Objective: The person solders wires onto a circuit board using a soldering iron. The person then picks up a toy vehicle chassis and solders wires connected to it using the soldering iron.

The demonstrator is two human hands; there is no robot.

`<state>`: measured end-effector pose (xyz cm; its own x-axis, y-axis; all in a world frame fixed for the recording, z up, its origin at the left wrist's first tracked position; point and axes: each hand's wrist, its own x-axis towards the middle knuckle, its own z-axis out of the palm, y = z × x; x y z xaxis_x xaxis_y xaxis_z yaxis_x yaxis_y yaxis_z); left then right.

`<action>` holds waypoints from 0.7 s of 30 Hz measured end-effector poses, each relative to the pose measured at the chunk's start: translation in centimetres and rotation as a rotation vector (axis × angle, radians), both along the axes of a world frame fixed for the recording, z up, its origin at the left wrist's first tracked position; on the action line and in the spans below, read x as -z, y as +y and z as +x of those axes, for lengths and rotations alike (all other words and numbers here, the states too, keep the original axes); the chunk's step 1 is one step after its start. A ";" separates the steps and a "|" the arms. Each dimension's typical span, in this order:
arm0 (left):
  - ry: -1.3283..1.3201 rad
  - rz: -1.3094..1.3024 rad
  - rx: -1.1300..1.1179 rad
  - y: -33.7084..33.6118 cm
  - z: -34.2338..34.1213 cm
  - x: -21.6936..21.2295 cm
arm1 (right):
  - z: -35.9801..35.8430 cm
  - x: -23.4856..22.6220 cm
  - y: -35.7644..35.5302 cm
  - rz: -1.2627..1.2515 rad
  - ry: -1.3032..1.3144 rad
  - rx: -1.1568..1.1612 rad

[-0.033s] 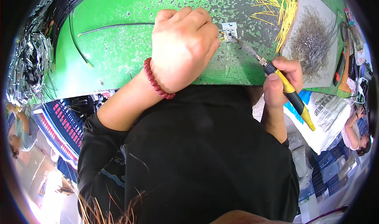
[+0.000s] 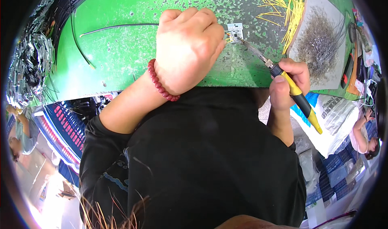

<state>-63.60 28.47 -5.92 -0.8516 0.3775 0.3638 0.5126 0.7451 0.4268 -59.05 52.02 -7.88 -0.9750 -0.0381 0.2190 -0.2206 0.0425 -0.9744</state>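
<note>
The right hand point(image 2: 289, 83) has its grip clamped on the black-and-yellow handle of a soldering iron point(image 2: 283, 77), held pen-like, likely for fine control. Its long axis slants up-left, tip on the small white circuit board point(image 2: 235, 30). The left hand point(image 2: 188, 47), fist closed just left of the board, apparently steadies it on the green desk point(image 2: 121, 51).

head view | looks down, close | green table point(image 2: 121, 47) ahead
</note>
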 end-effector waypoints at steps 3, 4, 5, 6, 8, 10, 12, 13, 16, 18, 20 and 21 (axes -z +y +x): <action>0.010 -0.012 0.000 0.2 0.0 0.3 | 0.0 0.0 0.1 0.036 0.009 0.005; 0.024 -0.026 -0.006 0.2 0.0 0.4 | 0.0 0.0 0.1 0.066 0.009 -0.001; 0.024 -0.025 -0.007 0.3 -0.1 0.5 | 0.0 0.0 0.0 0.066 0.010 -0.002; 0.028 -0.031 -0.010 0.3 -0.2 0.6 | -0.1 0.0 0.0 0.060 0.005 -0.002; 0.032 -0.038 -0.012 0.3 -0.5 0.9 | -0.3 0.0 -0.3 0.055 0.001 0.000; 0.039 -0.053 -0.005 0.2 -0.7 1.1 | -0.4 0.0 -0.6 0.015 0.021 0.030; 0.013 -0.052 0.006 -0.3 -0.9 0.6 | -0.6 0.2 -0.5 -0.019 0.013 0.038; -0.015 -0.051 0.014 -0.6 -1.0 0.3 | -0.7 0.4 -0.4 -0.053 0.003 0.043; -0.068 -0.052 0.065 -1.2 -0.5 -1.1 | -0.2 -0.1 0.1 0.187 0.032 0.116; -0.078 0.058 0.065 -1.9 -0.6 -1.4 | -0.5 -0.3 0.6 0.174 0.061 0.132; -0.080 0.097 0.003 -3.0 -1.5 -2.1 | -1.4 -1.2 0.3 0.169 0.014 0.190; -0.071 0.118 -0.017 -4.3 -1.9 -2.4 | -1.7 -0.9 0.0 0.145 0.000 0.236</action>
<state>-65.51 24.18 -3.53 -0.8827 0.3206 0.3437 0.4656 0.6961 0.5465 -60.75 51.97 -6.97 -0.9605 0.1590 0.2284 -0.1884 0.2322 -0.9542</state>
